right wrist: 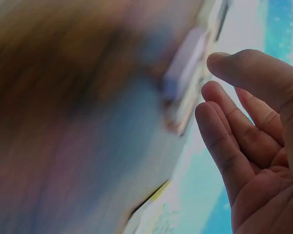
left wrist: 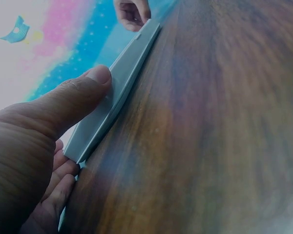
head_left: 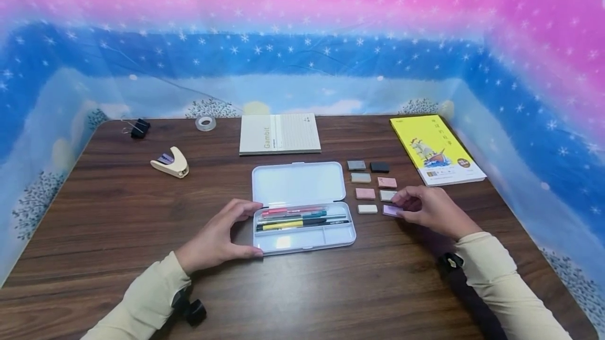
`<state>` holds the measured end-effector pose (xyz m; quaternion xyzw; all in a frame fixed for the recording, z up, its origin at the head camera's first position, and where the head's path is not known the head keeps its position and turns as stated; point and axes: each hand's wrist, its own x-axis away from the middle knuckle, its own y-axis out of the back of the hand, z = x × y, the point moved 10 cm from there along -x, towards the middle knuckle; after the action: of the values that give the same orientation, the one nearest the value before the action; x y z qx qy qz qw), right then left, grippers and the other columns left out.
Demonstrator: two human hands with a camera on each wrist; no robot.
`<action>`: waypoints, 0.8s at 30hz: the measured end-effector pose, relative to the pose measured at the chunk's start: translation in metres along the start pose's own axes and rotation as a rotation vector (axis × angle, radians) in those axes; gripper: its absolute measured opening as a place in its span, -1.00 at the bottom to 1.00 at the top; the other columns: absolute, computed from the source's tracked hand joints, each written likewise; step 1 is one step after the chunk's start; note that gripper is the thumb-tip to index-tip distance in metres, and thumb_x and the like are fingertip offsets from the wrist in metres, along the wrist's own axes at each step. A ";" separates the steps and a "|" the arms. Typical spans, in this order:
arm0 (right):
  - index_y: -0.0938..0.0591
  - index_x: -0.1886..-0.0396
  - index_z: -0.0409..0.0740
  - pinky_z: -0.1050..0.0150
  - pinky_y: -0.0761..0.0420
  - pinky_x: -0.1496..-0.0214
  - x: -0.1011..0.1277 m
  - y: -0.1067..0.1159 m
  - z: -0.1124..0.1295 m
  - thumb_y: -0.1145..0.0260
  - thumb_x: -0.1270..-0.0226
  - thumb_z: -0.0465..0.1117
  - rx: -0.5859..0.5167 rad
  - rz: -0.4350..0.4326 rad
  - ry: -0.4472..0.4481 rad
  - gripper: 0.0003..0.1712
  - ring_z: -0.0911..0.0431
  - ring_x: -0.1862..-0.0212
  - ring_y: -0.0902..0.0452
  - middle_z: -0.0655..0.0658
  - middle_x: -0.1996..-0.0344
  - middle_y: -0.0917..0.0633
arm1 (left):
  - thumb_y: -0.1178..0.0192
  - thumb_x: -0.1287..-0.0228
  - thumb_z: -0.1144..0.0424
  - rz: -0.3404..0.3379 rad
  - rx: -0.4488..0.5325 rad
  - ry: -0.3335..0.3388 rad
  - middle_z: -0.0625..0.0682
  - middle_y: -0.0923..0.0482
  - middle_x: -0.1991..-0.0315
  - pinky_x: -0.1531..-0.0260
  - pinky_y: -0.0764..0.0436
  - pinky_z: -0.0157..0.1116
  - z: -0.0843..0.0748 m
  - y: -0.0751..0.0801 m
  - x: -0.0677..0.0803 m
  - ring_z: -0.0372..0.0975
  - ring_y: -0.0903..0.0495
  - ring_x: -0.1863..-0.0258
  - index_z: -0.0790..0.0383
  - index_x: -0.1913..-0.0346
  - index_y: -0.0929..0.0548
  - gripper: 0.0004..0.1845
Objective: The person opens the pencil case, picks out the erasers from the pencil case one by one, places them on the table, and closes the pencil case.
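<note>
— So, where is the left hand?

— It holds the left end of the open pencil case in the middle of the table, thumb and fingers spread around its corner. Pens lie inside.

— And the right hand?

— It reaches to the purple eraser, the nearest of the small erasers just right of the case. The fingers are loosely apart; whether they already pinch it, I cannot tell.

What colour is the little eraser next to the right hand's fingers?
The eraser by the right hand is pale purple, clearest in the head view.
</note>
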<state>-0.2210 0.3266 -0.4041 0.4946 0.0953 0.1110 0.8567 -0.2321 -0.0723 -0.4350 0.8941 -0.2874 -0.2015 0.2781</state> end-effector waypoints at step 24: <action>-0.77 -0.10 -0.15 0.18 -0.63 0.27 -0.104 -0.026 0.050 -0.25 -0.64 -0.02 -0.127 -0.068 -0.200 -0.64 0.02 0.29 -0.59 -0.11 0.30 -0.74 | -0.69 -0.05 0.00 0.000 0.042 -0.013 0.08 -0.47 -0.26 -0.31 -0.56 -0.10 0.001 0.002 0.002 -0.07 -0.54 -0.23 0.20 -0.43 -0.48 -0.09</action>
<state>-0.3043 0.2427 -0.3962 0.4445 0.0187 0.0379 0.8948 -0.2317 -0.0754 -0.4356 0.8985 -0.2932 -0.2011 0.2576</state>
